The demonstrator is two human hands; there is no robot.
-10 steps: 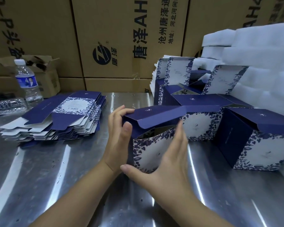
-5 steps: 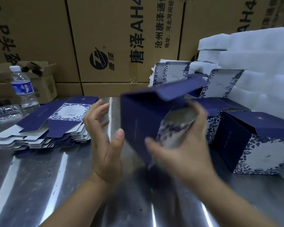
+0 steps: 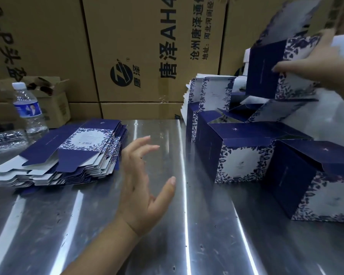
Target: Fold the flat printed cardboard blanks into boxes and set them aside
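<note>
Cuboid navy cardbd box (image 3: 264, 70), rt hand (image 3: 316, 64)

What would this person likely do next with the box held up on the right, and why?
Probably set the box down on the finished boxes and let go: the right hand holds it folded, just above them, while the left hand hovers open beside the blanks.

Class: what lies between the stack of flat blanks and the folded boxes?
Head view: only the open left hand over the bare steel table.
</note>
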